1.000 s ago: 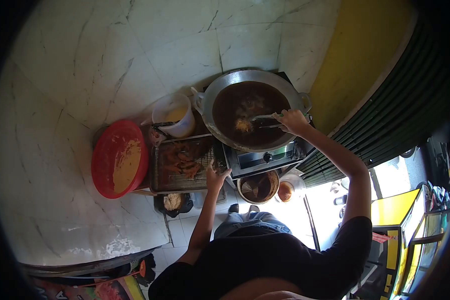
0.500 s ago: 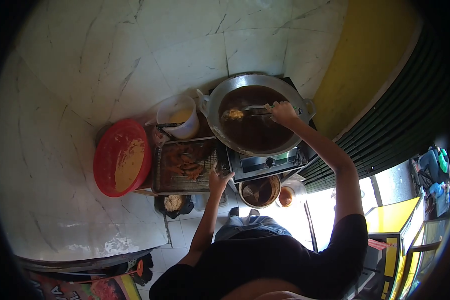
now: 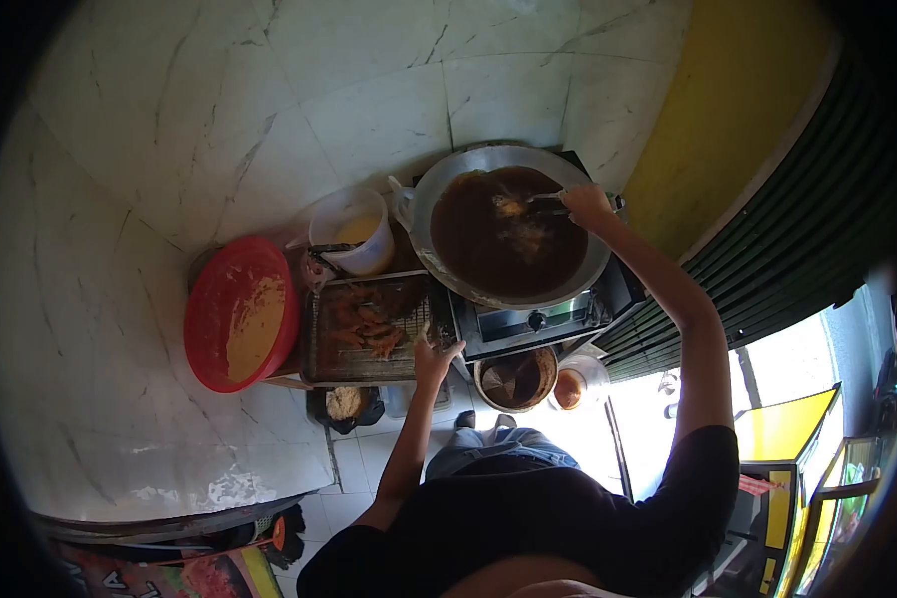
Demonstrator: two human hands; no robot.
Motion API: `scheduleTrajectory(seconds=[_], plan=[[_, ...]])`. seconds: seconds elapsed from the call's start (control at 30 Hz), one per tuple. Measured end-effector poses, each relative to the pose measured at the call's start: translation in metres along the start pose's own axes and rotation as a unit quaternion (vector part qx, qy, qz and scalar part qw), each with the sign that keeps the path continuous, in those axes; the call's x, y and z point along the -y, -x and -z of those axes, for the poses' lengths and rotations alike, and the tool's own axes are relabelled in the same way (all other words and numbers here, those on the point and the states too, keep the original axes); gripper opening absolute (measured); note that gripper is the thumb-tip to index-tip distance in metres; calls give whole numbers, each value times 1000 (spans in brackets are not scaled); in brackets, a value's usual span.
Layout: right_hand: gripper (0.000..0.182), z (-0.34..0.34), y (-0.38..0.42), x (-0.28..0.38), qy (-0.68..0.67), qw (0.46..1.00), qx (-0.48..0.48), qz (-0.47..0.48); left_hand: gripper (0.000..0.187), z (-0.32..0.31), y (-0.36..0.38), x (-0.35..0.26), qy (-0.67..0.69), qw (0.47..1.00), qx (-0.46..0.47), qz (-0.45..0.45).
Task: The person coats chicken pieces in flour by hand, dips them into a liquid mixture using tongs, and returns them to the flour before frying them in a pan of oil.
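A large metal wok (image 3: 439, 254) with dark oil sits on the stove (image 3: 488, 346). My right hand (image 3: 590, 207), fingers closed, grips metal tongs (image 3: 545, 199) over the oil. At the tongs' tip is a golden fried piece (image 3: 508, 206); another pale patch shows in the oil below it. My left hand (image 3: 436, 359) is at the edge of the tray (image 3: 359, 378), beside the stove's corner, with thumb and fingers apart. Brown fried pieces (image 3: 369, 329) lie on the wire rack in that tray.
On the left are a red basin (image 3: 197, 329) with pale flour and a white bucket (image 3: 377, 257) with yellowish liquid. Below stand a brown-stained pot (image 3: 518, 403), a clear tub (image 3: 593, 384) and a black bag (image 3: 371, 411). A ribbed dark shutter (image 3: 767, 289) curves at right.
My right hand has moved right and slightly up with the tongs. The golden piece has shifted right and up from the wok's left side. My left hand has hardly moved.
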State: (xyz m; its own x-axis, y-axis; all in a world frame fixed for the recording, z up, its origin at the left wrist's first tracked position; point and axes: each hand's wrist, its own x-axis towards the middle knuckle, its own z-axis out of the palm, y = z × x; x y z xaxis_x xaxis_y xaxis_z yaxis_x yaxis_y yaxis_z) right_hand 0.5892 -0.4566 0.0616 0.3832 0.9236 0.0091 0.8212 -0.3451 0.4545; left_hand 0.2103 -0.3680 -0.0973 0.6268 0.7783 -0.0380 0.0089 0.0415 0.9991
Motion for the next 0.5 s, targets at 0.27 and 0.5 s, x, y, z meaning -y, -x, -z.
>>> scheduleTrajectory(seconds=[0.27, 0.5], plan=[[12, 27, 51, -12, 35, 999, 27, 21, 81, 5, -7, 27, -42, 999, -4, -13], [9, 34, 81, -10, 31, 998, 16, 53, 60, 3, -6, 22, -26, 999, 2, -39]])
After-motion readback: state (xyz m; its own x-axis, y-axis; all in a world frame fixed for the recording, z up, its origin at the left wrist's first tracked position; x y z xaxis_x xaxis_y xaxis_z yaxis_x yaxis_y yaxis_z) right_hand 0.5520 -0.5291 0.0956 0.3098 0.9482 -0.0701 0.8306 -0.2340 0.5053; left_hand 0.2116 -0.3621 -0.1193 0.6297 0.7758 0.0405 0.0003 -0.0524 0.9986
